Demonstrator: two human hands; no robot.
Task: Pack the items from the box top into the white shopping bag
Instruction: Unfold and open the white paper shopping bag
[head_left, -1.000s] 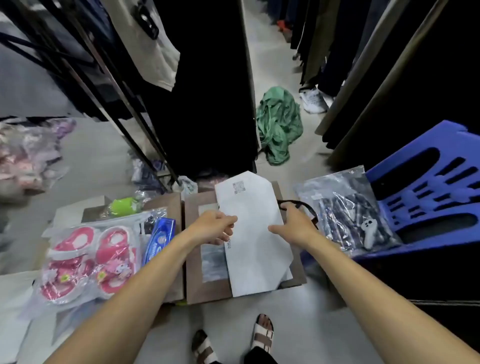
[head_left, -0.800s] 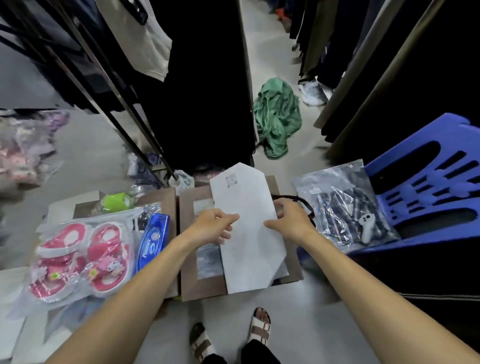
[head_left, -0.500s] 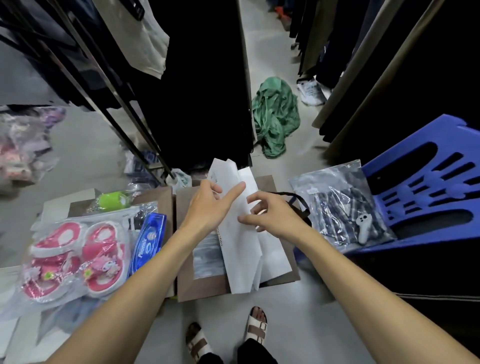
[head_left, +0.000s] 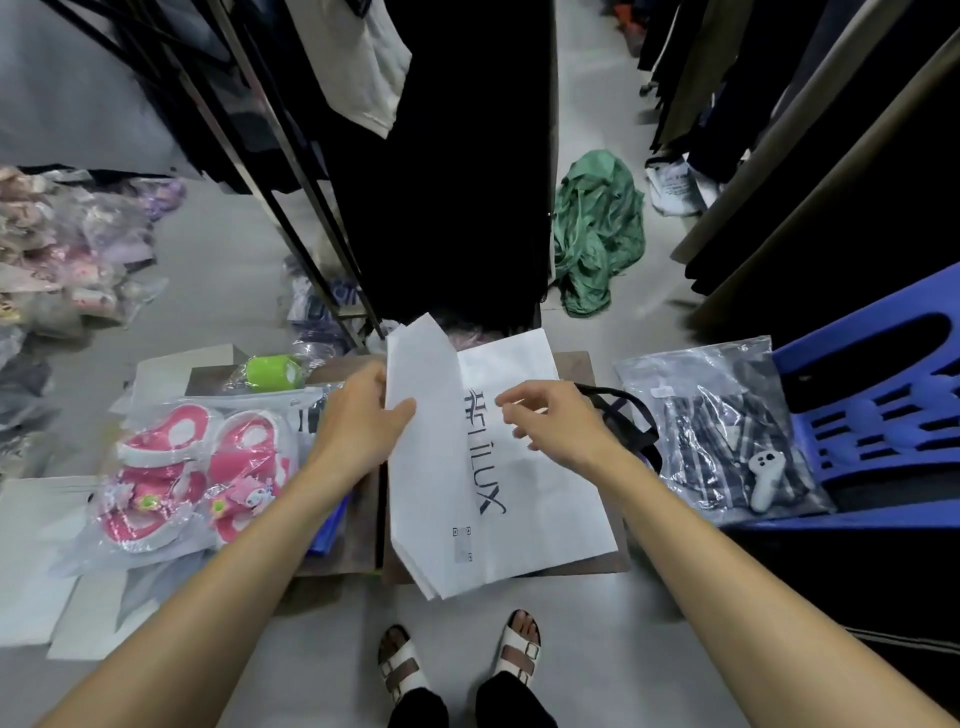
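Observation:
A flat white shopping bag (head_left: 535, 499) with dark lettering lies on the brown box top (head_left: 582, 364), its left panel folded up. My left hand (head_left: 363, 421) pinches that raised panel at its left edge. My right hand (head_left: 550, 423) hovers over the bag's printed face with fingers apart, holding nothing. Black handles (head_left: 623, 410) stick out on the bag's right side. Left of the bag lie pink slippers in clear plastic (head_left: 192, 473), a green roll (head_left: 272, 371) and a blue packet (head_left: 327, 535), mostly hidden by my left forearm.
A bagged plaid garment with a small white toy (head_left: 727, 431) rests on a blue plastic stool (head_left: 883, 395) at right. Clothes racks (head_left: 291, 208) stand ahead, a green cloth (head_left: 597, 234) lies on the floor. My sandalled feet (head_left: 457, 660) are just below the box.
The bag was lying flat under both hands. My left hand has lifted and unfolded its left panel, showing the printed face, and my right hand has let go and opened.

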